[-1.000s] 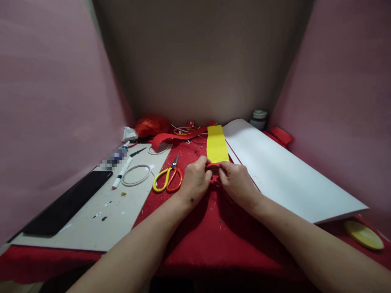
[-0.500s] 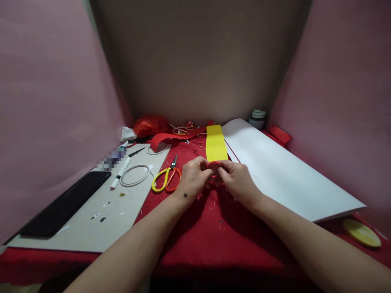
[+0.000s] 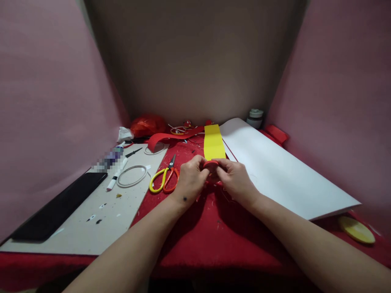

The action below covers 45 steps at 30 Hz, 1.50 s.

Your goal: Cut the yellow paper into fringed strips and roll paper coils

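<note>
Between my fingertips is a small red ribbed disc, which looks like a coil of corrugated paper. My left hand pinches its left side and my right hand pinches the right side. Just beyond it lies a yellow corrugated paper strip. Left of my left hand rest scissors with one yellow and one red handle, blades pointing away. A red corrugated strip curls across the back of the table. My fingers partly cover the disc.
On the left a grey board carries a black flat case, a white marker, tweezers and a pale ring. White sheets cover the right, near a yellow oval. A jar and red bag stand behind.
The red disc has tilted in my fingers, so its ribbed edge now shows on top. My view has shifted slightly to the right; the things on the table stay put.
</note>
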### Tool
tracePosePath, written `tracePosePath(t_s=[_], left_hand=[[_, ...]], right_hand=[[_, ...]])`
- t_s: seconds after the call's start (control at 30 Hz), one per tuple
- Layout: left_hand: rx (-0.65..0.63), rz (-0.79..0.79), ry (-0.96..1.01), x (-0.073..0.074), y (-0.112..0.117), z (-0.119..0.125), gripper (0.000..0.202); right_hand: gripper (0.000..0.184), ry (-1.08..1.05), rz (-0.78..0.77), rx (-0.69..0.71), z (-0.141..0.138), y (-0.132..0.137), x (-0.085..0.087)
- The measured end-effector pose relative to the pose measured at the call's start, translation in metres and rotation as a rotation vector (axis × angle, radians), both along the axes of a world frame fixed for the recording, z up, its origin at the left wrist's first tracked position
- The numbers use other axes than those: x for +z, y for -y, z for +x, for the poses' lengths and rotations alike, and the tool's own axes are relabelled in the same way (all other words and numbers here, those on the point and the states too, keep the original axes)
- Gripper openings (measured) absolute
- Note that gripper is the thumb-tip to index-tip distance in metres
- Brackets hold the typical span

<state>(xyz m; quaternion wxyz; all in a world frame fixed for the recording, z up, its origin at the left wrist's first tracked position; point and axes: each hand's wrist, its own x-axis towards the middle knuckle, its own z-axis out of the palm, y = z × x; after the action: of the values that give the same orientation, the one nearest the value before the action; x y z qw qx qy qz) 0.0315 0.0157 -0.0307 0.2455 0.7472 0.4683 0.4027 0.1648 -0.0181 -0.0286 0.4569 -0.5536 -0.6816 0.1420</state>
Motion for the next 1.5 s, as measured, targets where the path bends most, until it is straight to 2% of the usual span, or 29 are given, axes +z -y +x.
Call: tracePosePath(t_s=[0.07, 0.2, 0.37, 0.53, 0.63, 0.7, 0.77, 0.83, 0.97, 1.0, 1.1, 1.17, 1.27, 1.4, 1.5], left_hand=[[-0.006, -0.027, 0.0, 0.0, -0.0005, 0.0004, 0.004], [0.012, 0.06, -0.076, -0.0005, -0.0015, 0.001, 0.01], [-0.002, -0.024, 0.012, -0.0008, -0.0015, 0.0005, 0.002], [0.023, 0.09, -0.047, 0.0002, -0.0007, 0.0002, 0.006], [-0.012, -0.022, 0.057, 0.0, -0.001, 0.0005, 0.003], [-0.033, -0.067, 0.073, -0.0008, -0.0017, 0.0009, 0.004], [-0.023, -0.004, 0.034, -0.0015, -0.0021, 0.0013, 0.008], [-0.011, 0.04, 0.04, -0.0013, -0.0018, 0.0018, 0.009], [-0.041, -0.138, 0.151, -0.0003, -0.0013, 0.0022, 0.004], [-0.042, -0.134, 0.132, -0.0003, -0.0015, 0.0021, 0.005], [-0.005, 0.014, 0.024, 0.0002, -0.0021, 0.0013, 0.009], [0.011, 0.014, 0.04, 0.001, -0.0022, 0.0009, 0.007], [0.01, -0.066, 0.073, 0.0005, -0.002, 0.0007, 0.001], [0.034, 0.106, -0.089, -0.0032, -0.0015, 0.0009, 0.009], [0.045, 0.088, -0.088, -0.0036, -0.0021, 0.0008, 0.007]], right_hand=[[0.028, -0.013, -0.021, 0.005, 0.0004, -0.0005, 0.0001], [0.026, 0.081, 0.01, -0.03, 0.0004, -0.0005, 0.001], [0.028, -0.037, -0.063, 0.021, 0.0, -0.0012, -0.0003], [0.026, 0.105, 0.027, -0.049, -0.001, 0.0008, 0.0016], [0.026, 0.023, 0.024, -0.017, -0.0015, 0.0017, 0.0019], [0.024, 0.063, 0.009, -0.035, -0.0018, 0.0017, 0.0017], [0.023, 0.142, 0.02, -0.069, -0.0019, 0.0014, 0.0017], [0.023, 0.107, 0.031, -0.072, -0.0018, 0.0007, 0.0018], [0.024, -0.022, -0.034, -0.017, -0.0011, -0.0014, 0.0012], [0.024, 0.019, -0.04, -0.031, -0.001, -0.0018, 0.0008], [0.024, 0.129, -0.002, -0.079, -0.0009, -0.0022, 0.0], [0.026, 0.073, 0.006, -0.047, -0.0007, -0.002, 0.0001], [0.026, 0.0, -0.065, 0.004, -0.0003, -0.0013, 0.0012], [0.025, 0.086, -0.059, -0.066, -0.0008, -0.0012, 0.0015], [0.027, 0.004, -0.054, -0.029, -0.0012, -0.0024, -0.0002]])
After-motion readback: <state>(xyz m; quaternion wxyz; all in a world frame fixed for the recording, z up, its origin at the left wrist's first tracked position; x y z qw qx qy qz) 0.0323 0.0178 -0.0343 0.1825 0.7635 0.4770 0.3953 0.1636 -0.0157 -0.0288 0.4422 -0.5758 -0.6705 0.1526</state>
